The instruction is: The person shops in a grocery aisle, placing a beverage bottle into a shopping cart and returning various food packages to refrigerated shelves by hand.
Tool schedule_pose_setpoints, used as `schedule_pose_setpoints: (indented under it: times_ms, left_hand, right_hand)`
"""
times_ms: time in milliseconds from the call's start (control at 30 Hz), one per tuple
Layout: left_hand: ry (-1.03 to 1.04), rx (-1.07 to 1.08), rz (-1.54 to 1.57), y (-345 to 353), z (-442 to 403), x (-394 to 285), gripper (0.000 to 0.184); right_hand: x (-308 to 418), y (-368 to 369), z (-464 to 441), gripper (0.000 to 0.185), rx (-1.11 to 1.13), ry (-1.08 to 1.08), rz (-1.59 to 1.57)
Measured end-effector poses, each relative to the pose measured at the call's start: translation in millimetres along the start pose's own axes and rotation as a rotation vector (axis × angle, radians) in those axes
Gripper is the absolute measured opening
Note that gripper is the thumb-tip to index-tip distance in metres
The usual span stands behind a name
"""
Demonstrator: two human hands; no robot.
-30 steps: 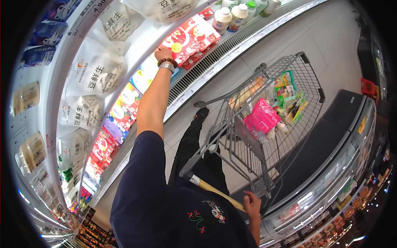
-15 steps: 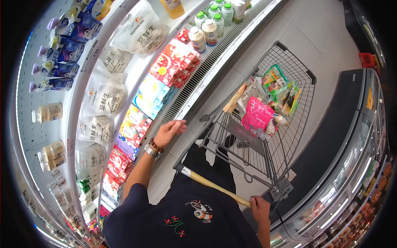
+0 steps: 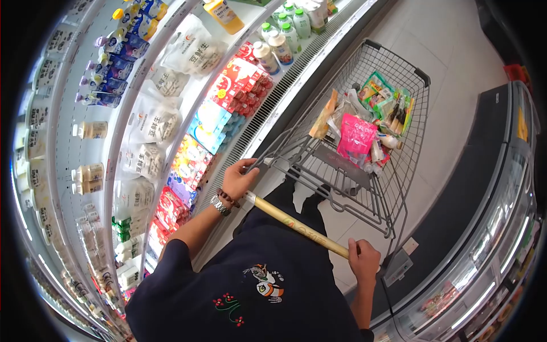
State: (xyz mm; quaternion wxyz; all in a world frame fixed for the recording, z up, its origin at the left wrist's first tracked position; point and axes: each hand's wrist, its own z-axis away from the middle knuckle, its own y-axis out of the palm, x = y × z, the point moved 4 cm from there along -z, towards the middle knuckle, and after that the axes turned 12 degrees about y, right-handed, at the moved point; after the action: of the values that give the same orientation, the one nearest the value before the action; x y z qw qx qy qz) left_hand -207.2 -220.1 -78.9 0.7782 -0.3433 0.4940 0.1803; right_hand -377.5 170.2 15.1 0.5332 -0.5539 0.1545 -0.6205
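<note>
A wire shopping cart (image 3: 419,105) stands in front of me, its yellow handle (image 3: 296,227) crossing before my waist. My right hand (image 3: 364,257) is closed around the right end of that handle. My left hand (image 3: 239,178), with a watch and a beaded bracelet at the wrist, has its fingers curled on the grey metal side bar near the handle's left end. Inside the basket lie a pink bag (image 3: 357,139), a green packet (image 3: 376,91), a long tan package (image 3: 323,114) and several other packed goods.
On the left runs a chilled shelf with bagged tofu products (image 3: 156,122), red cartons (image 3: 236,80), green-capped bottles (image 3: 289,37) and a yellow juice bottle (image 3: 224,16). A dark-based freezer case (image 3: 478,148) curves along the right. Grey tiled floor (image 3: 441,74) lies between them.
My left hand, free beside the shelf before, now grips the cart's side bar. The handle's left end has come closer to it. The view has shifted, and the right hand keeps its hold.
</note>
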Motion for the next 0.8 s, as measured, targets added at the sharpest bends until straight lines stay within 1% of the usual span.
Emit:
schedule_pose_setpoints:
  times_ms: [67,133,233,333,367,400,433,467,500,533,567,600,633,667,700,733,767,800]
  left_hand:
    - [0.031,-0.001,0.041,8,-5,16,0.036]
    - [-0.035,0.082,0.065,17,-5,3,0.037]
    - [-0.030,0.060,0.279,35,-11,11,0.036]
    - [0.012,0.203,0.110,46,-39,7,0.036]
    - [0.072,0.205,0.141,48,-62,17,0.038]
    - [0.103,0.098,0.173,46,-91,21,0.038]
    - [0.185,0.022,0.210,41,-127,22,0.040]
    - [0.226,-0.067,0.136,34,-170,34,0.044]
    - [0.293,-0.168,0.002,16,-208,26,0.055]
    - [0.294,-0.211,-0.006,9,-248,36,0.060]
    - [0.253,-0.245,-0.054,5,-286,49,0.061]
    - [0.232,-0.301,0.027,9,-320,71,0.059]
    - [0.188,-0.291,0.101,14,-351,95,0.058]
    - [0.143,-0.287,0.178,19,-372,112,0.056]
    - [0.090,-0.249,0.273,28,-379,110,0.054]
    - [0.026,-0.214,0.370,35,-384,108,0.051]
    - [-0.017,-0.204,0.442,43,-387,106,0.050]
    - [-0.069,-0.198,0.543,50,-394,110,0.046]
  right_hand:
    - [-8,2,-4,0.032,-0.045,-0.021,0.002]
    - [-20,4,-6,0.031,-0.082,-0.043,0.028]
    - [-37,8,-18,0.030,-0.092,-0.049,0.097]
    - [-61,13,-40,0.031,0.002,0.037,0.152]
    - [-68,13,-46,0.031,0.006,0.034,0.145]
    - [-71,14,-51,0.028,-0.041,0.019,0.108]
    - [-75,15,-58,0.025,-0.089,0.006,0.072]
    - [-75,15,-68,0.022,-0.135,-0.008,0.038]
    - [-52,12,-83,0.019,-0.141,-0.064,0.023]
    - [-32,14,-103,0.016,-0.148,-0.120,-0.006]
    - [-11,15,-127,0.013,-0.151,-0.174,-0.036]
    - [7,21,-154,0.011,-0.104,-0.191,0.033]
    - [31,24,-192,0.009,-0.049,-0.208,0.107]
    - [81,30,-231,0.009,-0.052,-0.358,0.080]
    - [137,42,-271,0.010,-0.054,-0.514,0.049]
    - [191,54,-310,0.011,-0.010,-0.732,0.132]
    - [244,76,-338,0.012,0.027,-0.821,0.049]
    - [286,103,-367,0.016,0.144,-0.778,-0.037]
